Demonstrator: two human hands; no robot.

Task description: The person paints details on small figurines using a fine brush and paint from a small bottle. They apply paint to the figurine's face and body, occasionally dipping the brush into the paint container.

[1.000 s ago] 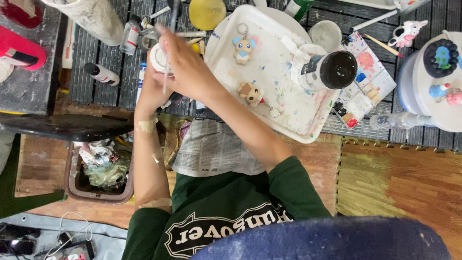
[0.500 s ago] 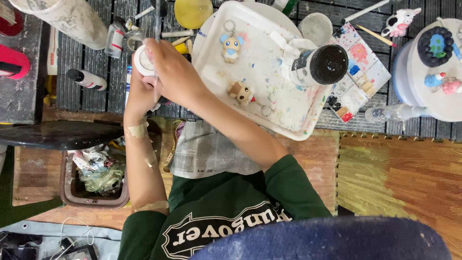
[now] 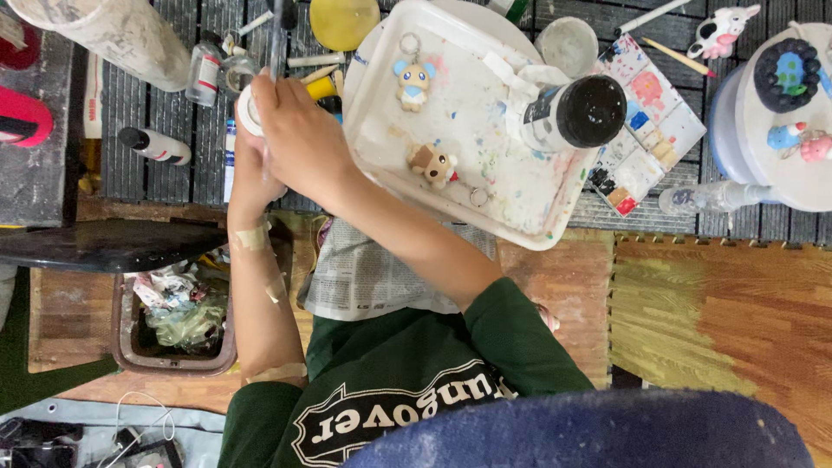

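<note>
Both hands (image 3: 282,143) clasp white bottle (image 3: 249,110), mostly hidden under fingers.

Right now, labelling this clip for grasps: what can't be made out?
- Head view: white container in left hand, mostly covered by right hand; kind unclear.
- Head view: right hand's grip; its fingers curl away from the camera.
- Head view: grey cylinder, cut off by the top edge.

The white tray (image 3: 520,217) has paint spots in many colours. At its 10 o'clock lies a blue toy (image 3: 414,80); a brown toy (image 3: 432,163) sits mid-tray. The bottle (image 3: 572,113) has a black cap.
</note>
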